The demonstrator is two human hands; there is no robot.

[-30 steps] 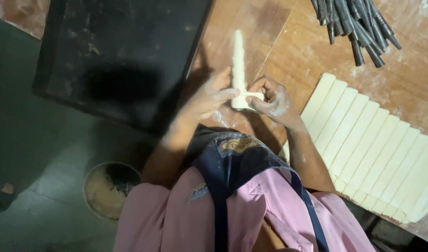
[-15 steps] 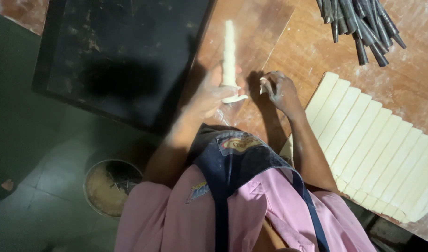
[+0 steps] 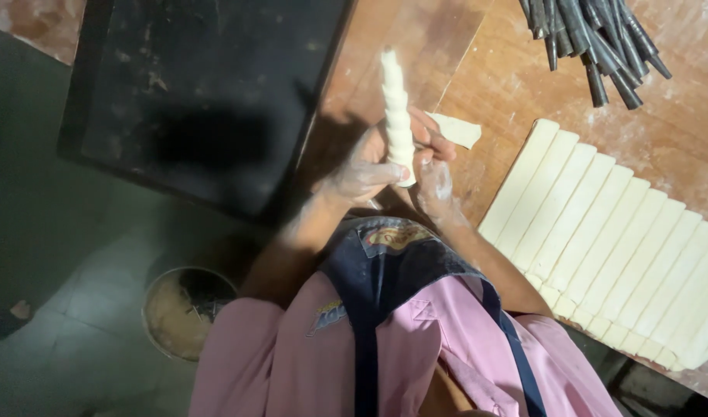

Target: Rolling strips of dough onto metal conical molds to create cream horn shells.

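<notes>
We gripped the pale dough-wrapped cone [image 3: 397, 108] upright over the wooden table [image 3: 477, 85], left hand [image 3: 361, 171] closed around its base, right hand [image 3: 433, 176] pinching beside it, mid-wrapping; beyond lay cut dough strips [image 3: 601, 239] and dark metal cones [image 3: 593, 38].

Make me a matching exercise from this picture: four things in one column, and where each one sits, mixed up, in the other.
Things:
1. dough-wrapped cone
2. bare dark cones
3. cut dough strips
4. black tray

Places:
A. piled at the far right of the wooden table
B. laid side by side on the table, to the person's right
C. flat on the table's left part
D. held upright between the left hand and right hand

Pairs: 1-D, 2-A, 3-B, 4-C
</notes>
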